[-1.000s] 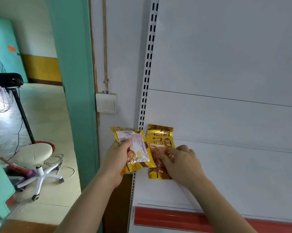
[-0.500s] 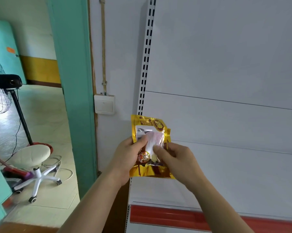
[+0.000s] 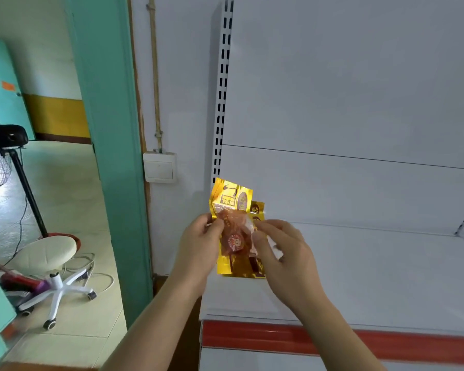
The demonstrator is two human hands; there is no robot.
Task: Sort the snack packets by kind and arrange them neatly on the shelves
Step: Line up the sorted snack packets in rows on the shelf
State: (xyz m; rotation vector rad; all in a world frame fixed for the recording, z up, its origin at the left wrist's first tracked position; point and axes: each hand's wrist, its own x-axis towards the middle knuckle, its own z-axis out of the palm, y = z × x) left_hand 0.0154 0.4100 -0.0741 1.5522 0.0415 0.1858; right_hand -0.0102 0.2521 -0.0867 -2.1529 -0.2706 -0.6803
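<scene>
Two gold foil snack packets are stacked over the left end of the white shelf (image 3: 372, 277). The front packet (image 3: 232, 210) has a clear window showing a brown snack and a round red sticker. Behind it, a second gold packet (image 3: 257, 208) peeks out at the right. My left hand (image 3: 198, 247) pinches the front packet's left edge with thumb and fingers. My right hand (image 3: 284, 253) holds the right edge of the packets, fingers curled around them. Whether the packets' bottom edge touches the shelf I cannot tell.
The shelf has a red front strip (image 3: 332, 341), a white back panel and a slotted upright (image 3: 221, 97). To the left are a wall switch (image 3: 160, 167), a teal door frame (image 3: 110, 145), a white rolling stool (image 3: 49, 258) and a standing fan (image 3: 3, 145).
The two packets, side by side a second ago, were brought together into one stack. The brown-snack packet now lies in front, and both hands have shifted slightly right and up.
</scene>
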